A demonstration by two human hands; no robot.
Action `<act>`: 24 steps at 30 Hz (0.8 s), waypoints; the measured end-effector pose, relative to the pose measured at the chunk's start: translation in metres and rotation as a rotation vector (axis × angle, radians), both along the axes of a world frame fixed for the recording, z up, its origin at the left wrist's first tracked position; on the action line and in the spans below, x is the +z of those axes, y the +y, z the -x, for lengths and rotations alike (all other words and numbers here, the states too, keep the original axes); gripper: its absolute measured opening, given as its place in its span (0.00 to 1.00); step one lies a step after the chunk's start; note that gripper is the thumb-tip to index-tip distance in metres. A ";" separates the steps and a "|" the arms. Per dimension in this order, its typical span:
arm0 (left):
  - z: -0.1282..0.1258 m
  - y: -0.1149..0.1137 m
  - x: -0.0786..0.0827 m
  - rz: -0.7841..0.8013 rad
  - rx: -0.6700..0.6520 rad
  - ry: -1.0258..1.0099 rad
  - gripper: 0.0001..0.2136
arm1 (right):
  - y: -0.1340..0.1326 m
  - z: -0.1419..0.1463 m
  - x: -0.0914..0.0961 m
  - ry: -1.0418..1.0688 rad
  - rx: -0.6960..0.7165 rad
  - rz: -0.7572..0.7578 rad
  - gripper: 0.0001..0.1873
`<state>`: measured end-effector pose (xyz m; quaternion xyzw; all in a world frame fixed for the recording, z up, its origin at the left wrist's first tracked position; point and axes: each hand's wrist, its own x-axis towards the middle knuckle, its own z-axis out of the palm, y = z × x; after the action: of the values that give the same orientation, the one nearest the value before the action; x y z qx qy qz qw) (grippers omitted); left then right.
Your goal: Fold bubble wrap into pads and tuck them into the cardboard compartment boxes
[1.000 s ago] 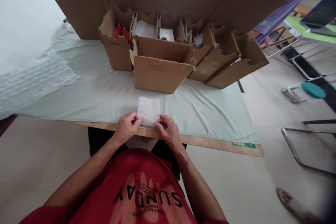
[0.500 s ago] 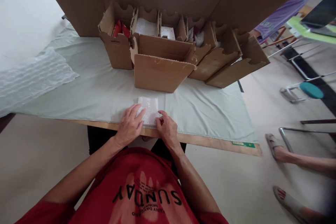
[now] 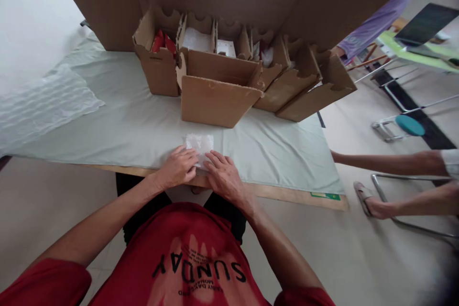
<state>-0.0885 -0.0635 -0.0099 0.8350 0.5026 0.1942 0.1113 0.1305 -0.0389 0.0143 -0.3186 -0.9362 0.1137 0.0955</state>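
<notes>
A small white bubble-wrap pouch (image 3: 200, 142) lies flat on the pale green cloth (image 3: 125, 129) near the table's front edge. My left hand (image 3: 178, 167) rests on its near left part, fingers stretched flat. My right hand (image 3: 223, 173) lies on its near right part, fingers also flat and spread. Both hands cover the pouch's near half. Just beyond the pouch stands an open cardboard box (image 3: 217, 91).
A row of cardboard bins (image 3: 158, 62) holds red packets (image 3: 161, 42) and white items behind the open box. A sheet of bubble wrap (image 3: 43, 105) lies at the left. At the right, another person's legs (image 3: 394, 186) stand by a metal chair frame and a teal stool (image 3: 409, 125).
The pouch was held up by its near edge; now it lies flat under both flattened hands. Another person has walked in at the right.
</notes>
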 end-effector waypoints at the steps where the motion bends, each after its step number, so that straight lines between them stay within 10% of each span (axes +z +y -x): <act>1: 0.001 0.001 0.000 -0.003 0.017 -0.035 0.11 | 0.002 0.001 -0.001 0.013 0.000 -0.006 0.15; 9: 0.011 0.000 0.017 0.248 0.186 -0.352 0.11 | 0.012 -0.006 -0.005 0.204 0.040 0.146 0.12; 16: 0.012 0.004 0.014 0.276 0.322 -0.411 0.10 | 0.018 0.001 -0.028 0.371 -0.322 0.397 0.11; 24: -0.006 0.023 0.002 0.179 0.465 -0.188 0.10 | 0.021 0.013 -0.038 0.265 -0.544 0.152 0.14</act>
<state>-0.0828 -0.0404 -0.0084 0.6622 0.6836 0.2460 0.1833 0.1171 -0.0176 -0.0233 -0.5459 -0.7848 0.1943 0.2197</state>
